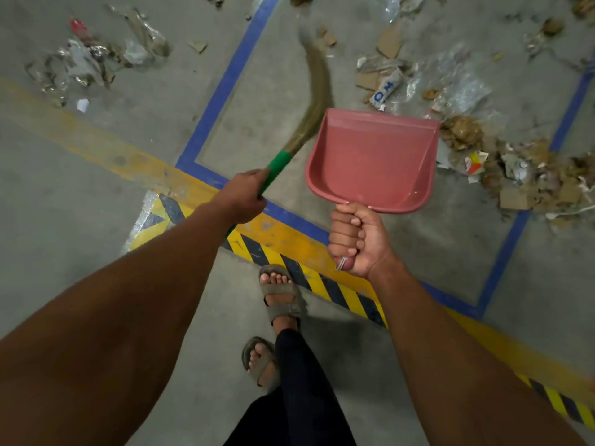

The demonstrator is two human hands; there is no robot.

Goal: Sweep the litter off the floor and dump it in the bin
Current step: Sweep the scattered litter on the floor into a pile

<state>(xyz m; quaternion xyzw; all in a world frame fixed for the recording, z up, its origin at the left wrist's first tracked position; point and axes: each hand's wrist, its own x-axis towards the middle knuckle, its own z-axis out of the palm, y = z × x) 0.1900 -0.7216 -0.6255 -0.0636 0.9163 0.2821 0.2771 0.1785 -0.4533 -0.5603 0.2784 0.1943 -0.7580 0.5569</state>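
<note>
Head view, left to right. On the far left of the floor (96, 194) I see a scatter of litter (93, 59): crumpled plastic, foil and a red scrap, lying beyond a worn yellow line (96, 146). My left hand (243, 196) comes in from the lower left with its fingers (254, 175) clenched round the green grip of the broom (314, 91). The bristles arc away up the frame and are blurred; I cannot tell whether their tip touches the floor. A blue line (225, 85) frames a marked bay beneath the broom, and a black-and-yellow hazard strip (309, 278) runs diagonally below it. Two feet in sandals (283, 297) stand on the near side of that strip, one ahead of the other.

Right of the broom, my right hand (357, 241) grips the handle of the dustpan (373, 159), fingers wrapped fully round it, thumb on the right. The red pan is held above the floor with its open lip pointing away from me, and its tray looks bare. Just beyond its right edge lies the bigger heap of litter: cardboard bits (389, 41), clear plastic film (457, 82), paper scraps and brown debris (463, 132), spreading towards the right edge across the blue line there.
</note>
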